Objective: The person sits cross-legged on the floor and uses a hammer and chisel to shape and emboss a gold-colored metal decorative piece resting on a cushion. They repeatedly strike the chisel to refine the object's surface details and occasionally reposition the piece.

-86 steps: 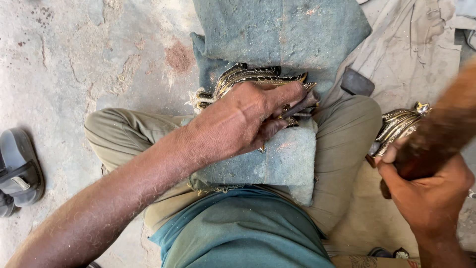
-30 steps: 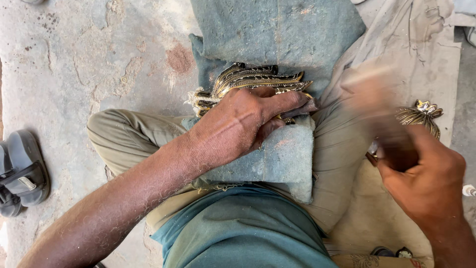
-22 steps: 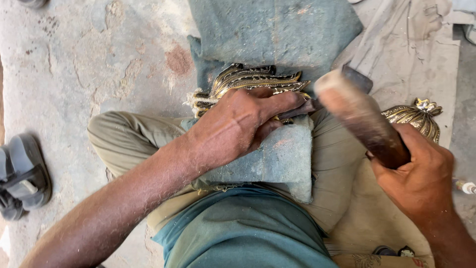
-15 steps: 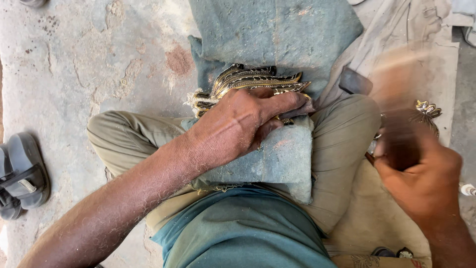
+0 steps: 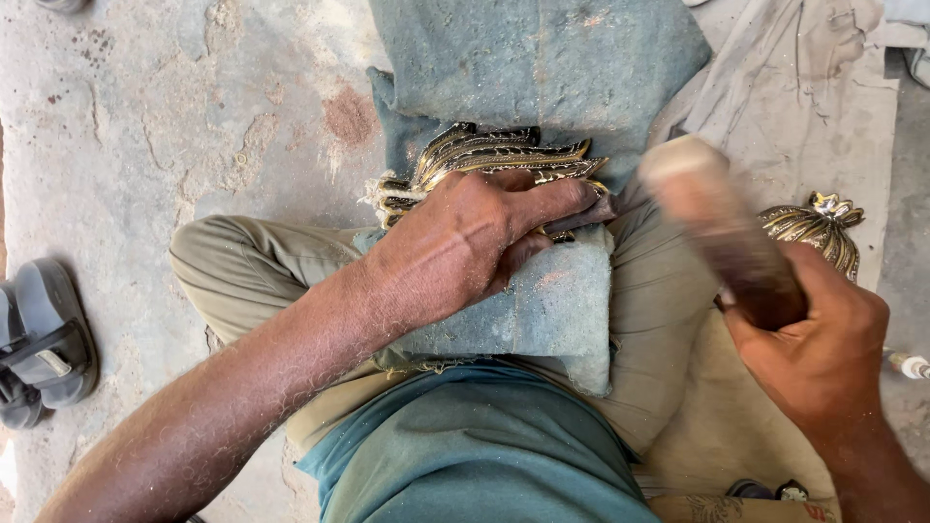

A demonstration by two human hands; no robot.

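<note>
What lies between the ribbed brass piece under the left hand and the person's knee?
In the head view, a folded grey-blue cloth pad lies between the ribbed brass piece and the knee; the left hand presses the piece onto it.

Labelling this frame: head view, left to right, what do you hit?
Grey sandal → left hand pressing a brass ornament on the blue cloth → wooden mallet → right hand → second brass ornament
</note>
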